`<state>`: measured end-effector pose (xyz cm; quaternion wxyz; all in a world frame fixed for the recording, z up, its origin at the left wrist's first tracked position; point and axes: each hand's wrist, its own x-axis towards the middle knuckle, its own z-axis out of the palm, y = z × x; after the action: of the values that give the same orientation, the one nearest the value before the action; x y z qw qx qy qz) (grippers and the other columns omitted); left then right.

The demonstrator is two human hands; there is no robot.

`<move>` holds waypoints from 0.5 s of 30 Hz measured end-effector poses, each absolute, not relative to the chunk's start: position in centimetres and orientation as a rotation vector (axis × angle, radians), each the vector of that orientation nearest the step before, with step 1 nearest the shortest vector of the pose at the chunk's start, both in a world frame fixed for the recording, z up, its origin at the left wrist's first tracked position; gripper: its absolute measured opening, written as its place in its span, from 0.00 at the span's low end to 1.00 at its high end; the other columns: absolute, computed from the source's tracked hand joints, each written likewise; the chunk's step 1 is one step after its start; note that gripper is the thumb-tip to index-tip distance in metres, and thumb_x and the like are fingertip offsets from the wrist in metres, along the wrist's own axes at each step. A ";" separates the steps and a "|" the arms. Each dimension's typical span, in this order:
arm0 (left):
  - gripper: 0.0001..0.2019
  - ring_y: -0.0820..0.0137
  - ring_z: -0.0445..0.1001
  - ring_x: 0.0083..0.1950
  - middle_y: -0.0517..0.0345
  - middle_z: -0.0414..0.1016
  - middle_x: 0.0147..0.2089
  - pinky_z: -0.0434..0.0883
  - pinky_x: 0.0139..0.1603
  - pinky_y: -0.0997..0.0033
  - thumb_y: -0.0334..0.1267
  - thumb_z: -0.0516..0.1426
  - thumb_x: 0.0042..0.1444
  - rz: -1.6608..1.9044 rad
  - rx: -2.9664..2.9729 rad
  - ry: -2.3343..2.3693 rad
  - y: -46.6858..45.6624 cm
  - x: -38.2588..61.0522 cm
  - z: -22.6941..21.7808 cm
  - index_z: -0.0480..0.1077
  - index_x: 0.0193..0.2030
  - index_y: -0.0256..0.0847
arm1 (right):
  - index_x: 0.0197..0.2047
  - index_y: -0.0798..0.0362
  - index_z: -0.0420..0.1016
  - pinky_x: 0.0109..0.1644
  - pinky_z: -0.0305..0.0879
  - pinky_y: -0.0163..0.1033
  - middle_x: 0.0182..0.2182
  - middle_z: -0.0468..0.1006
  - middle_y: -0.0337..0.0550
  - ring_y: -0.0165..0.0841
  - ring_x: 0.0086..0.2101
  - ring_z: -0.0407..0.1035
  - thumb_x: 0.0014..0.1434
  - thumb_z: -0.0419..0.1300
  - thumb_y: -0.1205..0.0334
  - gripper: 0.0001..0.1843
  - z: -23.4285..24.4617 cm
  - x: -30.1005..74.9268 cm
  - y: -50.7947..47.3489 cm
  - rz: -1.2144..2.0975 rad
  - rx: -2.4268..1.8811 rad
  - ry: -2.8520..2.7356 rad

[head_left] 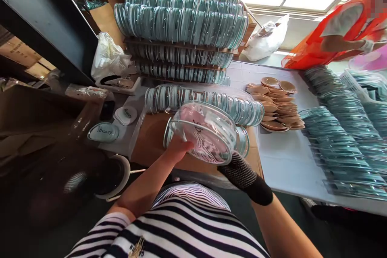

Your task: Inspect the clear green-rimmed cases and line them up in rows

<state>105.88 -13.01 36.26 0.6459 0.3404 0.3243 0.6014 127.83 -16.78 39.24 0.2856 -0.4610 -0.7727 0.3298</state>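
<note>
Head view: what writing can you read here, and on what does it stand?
"Sbeauty": on the teal oval lid at the left.
"Sbeauty", fainter and turned: on the white oval lid beside it.
Dark print on the clear case held by the left hand and right hand: too blurred.
Print on the striped shirt: too small.

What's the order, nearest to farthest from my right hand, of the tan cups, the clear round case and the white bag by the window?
1. The clear round case: resting in the right hand, just above it.
2. The tan cups: piled on the table, farther back and to the right.
3. The white bag: at the table's far end.
</note>
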 end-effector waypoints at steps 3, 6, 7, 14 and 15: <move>0.40 0.46 0.79 0.55 0.55 0.83 0.42 0.75 0.59 0.45 0.52 0.77 0.28 1.358 0.792 0.784 -13.1 106.0 36.8 0.76 0.53 0.47 | 0.56 0.49 0.81 0.62 0.71 0.55 0.51 0.83 0.52 0.47 0.55 0.76 0.62 0.60 0.38 0.28 42.0 129.0 -17.3 1.280 -1.097 -1.877; 0.32 0.47 0.81 0.48 0.54 0.82 0.37 0.77 0.55 0.44 0.50 0.77 0.31 1.185 0.845 0.740 -14.1 106.7 36.9 0.79 0.46 0.44 | 0.58 0.49 0.79 0.60 0.70 0.58 0.50 0.82 0.56 0.51 0.58 0.73 0.55 0.43 0.16 0.52 43.6 127.9 -17.6 1.508 -0.979 -1.554; 0.31 0.47 0.81 0.48 0.52 0.82 0.38 0.77 0.54 0.43 0.51 0.77 0.33 1.127 0.848 0.687 -14.5 107.2 36.7 0.79 0.45 0.43 | 0.57 0.48 0.80 0.60 0.70 0.59 0.50 0.82 0.57 0.51 0.58 0.72 0.53 0.36 0.13 0.57 43.7 127.2 -17.5 1.484 -0.983 -1.481; 0.48 0.50 0.70 0.69 0.50 0.79 0.60 0.71 0.66 0.49 0.69 0.69 0.38 1.329 0.714 0.612 -15.9 108.6 36.1 0.68 0.66 0.53 | 0.63 0.46 0.75 0.61 0.68 0.54 0.54 0.80 0.53 0.47 0.60 0.70 0.50 0.17 0.16 0.66 43.1 125.9 -17.3 1.354 -1.121 -1.485; 0.46 0.53 0.68 0.70 0.53 0.76 0.63 0.69 0.68 0.52 0.66 0.70 0.43 1.413 0.713 0.627 -15.9 108.5 36.3 0.65 0.69 0.57 | 0.62 0.46 0.75 0.61 0.67 0.55 0.53 0.80 0.53 0.47 0.60 0.70 0.51 0.18 0.16 0.65 43.1 126.1 -17.2 1.378 -1.112 -1.487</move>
<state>108.47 -15.92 36.30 0.6592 0.3149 0.2769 0.6242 126.06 -17.24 43.06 0.4030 -0.4401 -0.5887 0.5453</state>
